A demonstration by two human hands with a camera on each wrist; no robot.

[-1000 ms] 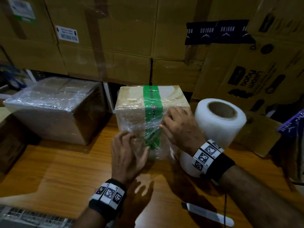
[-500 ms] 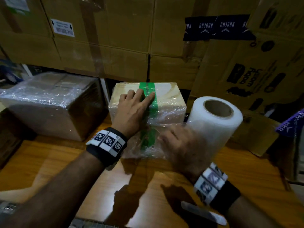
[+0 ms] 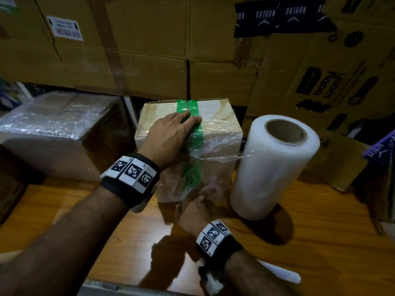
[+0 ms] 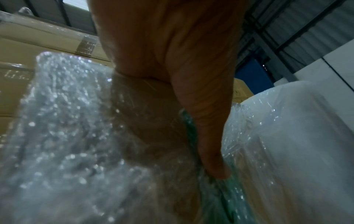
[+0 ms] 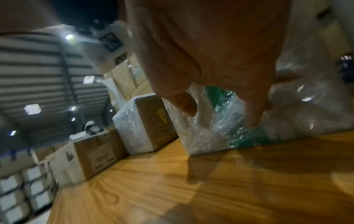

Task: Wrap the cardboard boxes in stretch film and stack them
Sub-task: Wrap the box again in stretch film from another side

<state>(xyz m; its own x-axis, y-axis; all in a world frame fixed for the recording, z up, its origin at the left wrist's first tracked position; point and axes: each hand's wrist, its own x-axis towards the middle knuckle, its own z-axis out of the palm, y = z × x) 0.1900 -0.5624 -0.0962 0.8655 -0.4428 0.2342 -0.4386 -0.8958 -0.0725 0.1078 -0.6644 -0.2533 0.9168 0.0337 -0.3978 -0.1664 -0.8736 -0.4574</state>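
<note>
Two film-covered boxes sit on the wooden table [image 3: 320,242]: a small cardboard box with a green tape stripe [image 3: 215,133] at the centre and a larger film-wrapped cardboard box [image 3: 59,133] just to its left. One white roll of stretch film [image 3: 275,165] stands upright just right of the small box, a sheet of film running from it onto the box's front.

The left hand [image 3: 168,137] lies flat on top of the small box as half a second ago, fingers straight and together over the green stripe. The right hand [image 3: 196,210], which was pressed higher against the front face, is now lower, at the bottom front edge near the table, fingers [image 5: 252,112] extended and slightly apart against the film.

The small box's film is crinkled and glossy, bunched at the front, the green stripe showing through. A white flat tool [image 3: 282,273] lies on the table near the right forearm.
</note>
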